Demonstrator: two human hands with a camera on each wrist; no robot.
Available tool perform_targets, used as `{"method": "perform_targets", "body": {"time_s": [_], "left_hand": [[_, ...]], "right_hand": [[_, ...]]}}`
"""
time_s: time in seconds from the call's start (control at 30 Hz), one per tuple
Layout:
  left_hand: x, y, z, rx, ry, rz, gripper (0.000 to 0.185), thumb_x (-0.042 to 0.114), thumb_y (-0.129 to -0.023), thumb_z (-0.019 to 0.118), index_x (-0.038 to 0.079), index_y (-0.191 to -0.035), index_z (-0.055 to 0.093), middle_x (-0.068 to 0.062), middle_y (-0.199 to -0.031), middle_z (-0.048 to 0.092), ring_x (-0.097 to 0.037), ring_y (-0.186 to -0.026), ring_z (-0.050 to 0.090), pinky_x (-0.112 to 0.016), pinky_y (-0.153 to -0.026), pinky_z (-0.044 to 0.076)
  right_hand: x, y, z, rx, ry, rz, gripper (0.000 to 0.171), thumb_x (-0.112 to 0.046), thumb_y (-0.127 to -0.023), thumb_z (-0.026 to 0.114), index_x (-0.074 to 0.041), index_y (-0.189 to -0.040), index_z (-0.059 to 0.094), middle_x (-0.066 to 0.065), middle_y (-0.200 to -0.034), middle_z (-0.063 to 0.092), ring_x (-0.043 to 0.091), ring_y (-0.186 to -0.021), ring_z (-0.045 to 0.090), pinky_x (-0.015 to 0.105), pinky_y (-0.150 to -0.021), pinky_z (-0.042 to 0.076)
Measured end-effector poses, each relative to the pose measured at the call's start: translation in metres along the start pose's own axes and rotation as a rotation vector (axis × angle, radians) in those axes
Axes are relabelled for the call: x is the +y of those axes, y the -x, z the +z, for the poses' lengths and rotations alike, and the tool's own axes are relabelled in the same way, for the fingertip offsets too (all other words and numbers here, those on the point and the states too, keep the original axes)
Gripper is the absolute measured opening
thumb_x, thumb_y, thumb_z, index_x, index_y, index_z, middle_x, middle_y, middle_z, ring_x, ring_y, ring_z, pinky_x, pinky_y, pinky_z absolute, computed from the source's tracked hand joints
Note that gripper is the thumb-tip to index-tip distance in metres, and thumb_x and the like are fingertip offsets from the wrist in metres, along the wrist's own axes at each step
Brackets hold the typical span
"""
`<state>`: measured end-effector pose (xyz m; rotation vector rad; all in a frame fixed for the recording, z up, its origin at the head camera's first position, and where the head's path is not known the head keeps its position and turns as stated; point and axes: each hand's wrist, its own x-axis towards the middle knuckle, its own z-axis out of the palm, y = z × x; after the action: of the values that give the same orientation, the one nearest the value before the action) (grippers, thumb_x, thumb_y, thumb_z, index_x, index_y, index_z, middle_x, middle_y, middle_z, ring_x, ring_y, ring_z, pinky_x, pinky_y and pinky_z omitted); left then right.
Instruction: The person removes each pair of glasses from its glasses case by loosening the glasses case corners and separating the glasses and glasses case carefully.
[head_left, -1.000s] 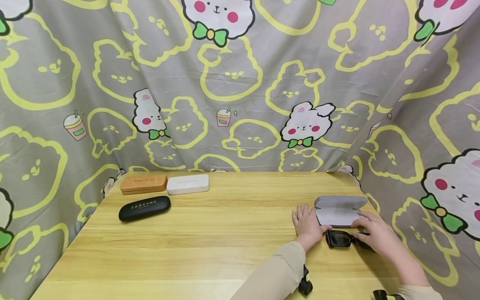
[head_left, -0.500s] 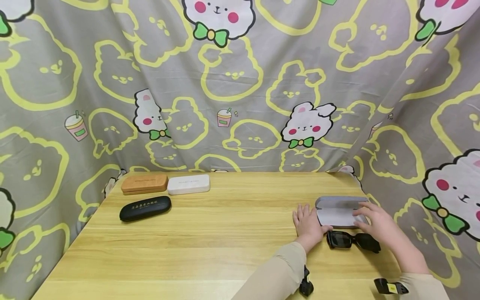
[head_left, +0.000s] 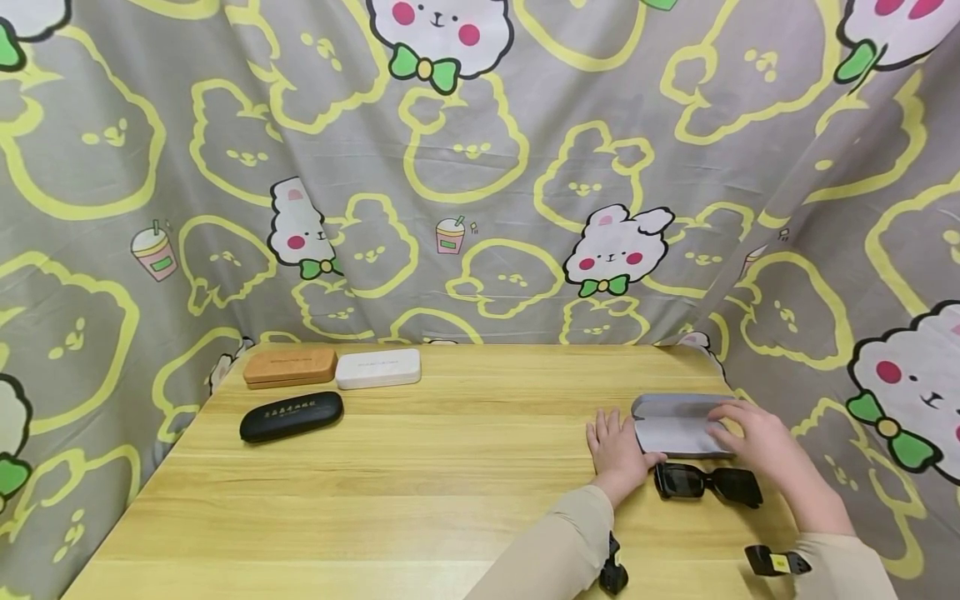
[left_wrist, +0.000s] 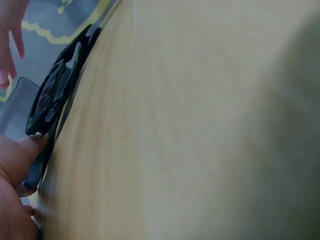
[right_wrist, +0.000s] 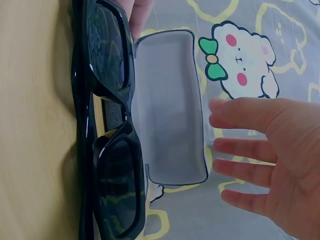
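A grey glasses case [head_left: 670, 433] stands with its lid raised at the right of the table, its pale lining showing. In front of it lie black sunglasses [head_left: 684, 482], temples on the table, lenses facing up and forward. My left hand [head_left: 619, 454] rests at the case's left end with fingers spread, its thumb by the front left corner. Over the case's right part is my right hand [head_left: 765, 442], holding nothing. In the right wrist view its fingers [right_wrist: 245, 168] reach toward the edge of the raised lid [right_wrist: 170, 107], apparently just short of it.
At the back left stand a brown glasses case [head_left: 291, 367] and a white one [head_left: 378, 369], both closed. A black case [head_left: 292, 417] with gold lettering lies in front of them. A patterned curtain [head_left: 495, 167] hangs around the wooden table [head_left: 450, 492].
My right hand has let go of the sunglasses at their right end and moved up and back over the case. The left hand keeps its place.
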<state>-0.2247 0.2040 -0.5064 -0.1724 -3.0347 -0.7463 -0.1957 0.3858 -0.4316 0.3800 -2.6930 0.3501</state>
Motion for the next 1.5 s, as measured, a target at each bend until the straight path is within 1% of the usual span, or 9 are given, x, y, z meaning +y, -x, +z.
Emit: {"method": "perform_targets", "body": {"time_s": [0.13, 0.3, 0.47, 0.6, 0.67, 0.97, 1.2, 1.5], "left_hand": [[0.000, 0.000, 0.000, -0.003, -0.012, 0.000, 0.077, 0.070, -0.071, 0.068, 0.035, -0.138, 0.051, 0.011, -0.151, 0.041, -0.017, -0.147, 0.028, -0.040, -0.120, 0.024], [0.000, -0.002, 0.001, -0.001, -0.012, 0.004, 0.077, 0.069, -0.072, 0.068, 0.034, -0.138, 0.051, 0.010, -0.151, 0.042, -0.017, -0.147, 0.028, -0.041, -0.120, 0.024], [-0.001, -0.002, 0.003, -0.001, -0.009, 0.003, 0.077, 0.069, -0.073, 0.068, 0.034, -0.139, 0.050, 0.010, -0.152, 0.041, -0.017, -0.148, 0.028, -0.041, -0.120, 0.023], [-0.001, -0.003, 0.004, 0.005, -0.010, 0.005, 0.076, 0.069, -0.073, 0.067, 0.034, -0.139, 0.050, 0.010, -0.152, 0.041, -0.017, -0.148, 0.028, -0.040, -0.120, 0.023], [-0.001, -0.003, 0.003, 0.006, -0.011, 0.005, 0.076, 0.069, -0.073, 0.067, 0.034, -0.139, 0.050, 0.010, -0.152, 0.041, -0.017, -0.148, 0.028, -0.040, -0.120, 0.023], [-0.001, -0.003, 0.003, -0.001, -0.011, 0.004, 0.077, 0.070, -0.073, 0.066, 0.036, -0.140, 0.048, 0.011, -0.152, 0.041, -0.017, -0.148, 0.028, -0.041, -0.120, 0.024], [0.000, -0.003, 0.004, 0.000, -0.009, -0.012, 0.077, 0.070, -0.071, 0.068, 0.036, -0.139, 0.050, 0.011, -0.152, 0.040, -0.017, -0.148, 0.027, -0.040, -0.121, 0.023], [0.001, -0.004, 0.006, 0.003, -0.010, -0.016, 0.078, 0.069, -0.071, 0.068, 0.035, -0.139, 0.050, 0.011, -0.152, 0.041, -0.017, -0.148, 0.027, -0.041, -0.121, 0.023]], "right_hand": [[-0.001, -0.002, 0.001, 0.025, -0.022, 0.019, 0.015, -0.012, -0.081, 0.077, -0.004, -0.092, 0.072, 0.027, -0.107, 0.068, 0.047, -0.099, 0.062, 0.061, -0.081, 0.048], [-0.001, -0.005, 0.003, 0.056, -0.049, 0.053, 0.023, -0.021, -0.085, 0.074, -0.002, -0.099, 0.071, 0.025, -0.105, 0.069, 0.046, -0.098, 0.063, 0.061, -0.080, 0.048], [-0.001, -0.009, 0.004, 0.030, -0.062, 0.120, 0.032, -0.030, -0.091, 0.068, -0.001, -0.107, 0.069, 0.027, -0.109, 0.067, 0.052, -0.106, 0.057, 0.066, -0.085, 0.044], [0.001, -0.011, 0.005, 0.028, -0.058, 0.133, 0.032, -0.030, -0.092, 0.067, -0.002, -0.109, 0.068, 0.026, -0.108, 0.067, 0.050, -0.104, 0.057, 0.066, -0.085, 0.043], [0.002, -0.012, 0.007, 0.031, -0.053, 0.130, 0.032, -0.029, -0.091, 0.068, -0.002, -0.108, 0.068, 0.025, -0.107, 0.067, 0.047, -0.100, 0.059, 0.064, -0.083, 0.044], [0.014, -0.016, 0.014, 0.027, -0.045, 0.143, 0.037, -0.032, -0.093, 0.065, 0.001, -0.109, 0.067, 0.029, -0.112, 0.065, 0.050, -0.104, 0.057, 0.066, -0.087, 0.043], [0.022, -0.023, 0.016, -0.014, -0.063, 0.176, 0.044, -0.038, -0.095, 0.061, 0.003, -0.112, 0.066, 0.030, -0.113, 0.064, 0.049, -0.101, 0.059, 0.064, -0.084, 0.044], [0.031, -0.031, 0.019, -0.081, -0.086, 0.207, 0.047, -0.043, -0.096, 0.058, 0.001, -0.110, 0.068, 0.027, -0.109, 0.068, 0.047, -0.102, 0.061, 0.061, -0.082, 0.046]]}}
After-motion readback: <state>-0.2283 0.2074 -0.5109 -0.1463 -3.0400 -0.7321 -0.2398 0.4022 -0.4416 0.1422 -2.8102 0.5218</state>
